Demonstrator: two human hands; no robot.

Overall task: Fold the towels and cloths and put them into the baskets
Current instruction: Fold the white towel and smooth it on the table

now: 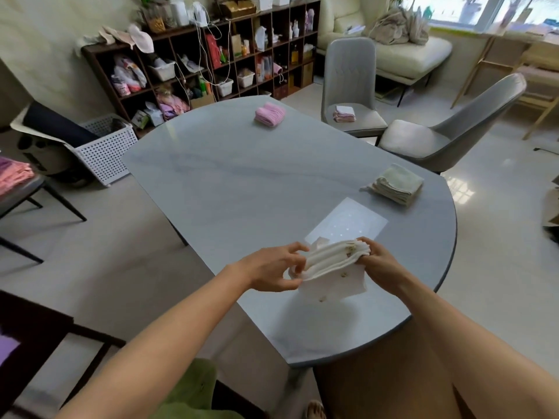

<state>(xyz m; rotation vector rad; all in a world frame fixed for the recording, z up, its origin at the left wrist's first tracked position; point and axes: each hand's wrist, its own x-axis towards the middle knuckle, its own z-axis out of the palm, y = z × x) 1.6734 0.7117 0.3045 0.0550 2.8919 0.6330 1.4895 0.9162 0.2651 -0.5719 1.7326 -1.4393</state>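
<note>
Over the near end of the grey oval table (242, 182) I hold a stack of white cloths (329, 258) with small brown motifs. My left hand (275, 267) grips its left end with curled fingers, and my right hand (381, 264) pinches its right end. One loose layer (332, 285) hangs below the stack. A folded pink pile (269, 114) lies at the table's far end. A folded pale green pile (397, 184) sits near the right edge. A white perforated basket (106, 152) stands on the floor to the left.
Two grey chairs stand at the table's far right, the farther chair (352, 86) with a small folded pink and white pile (344, 114) on its seat. A chair at the left edge carries pink cloths (13, 176). A dark cube shelf (211, 55) lines the back wall.
</note>
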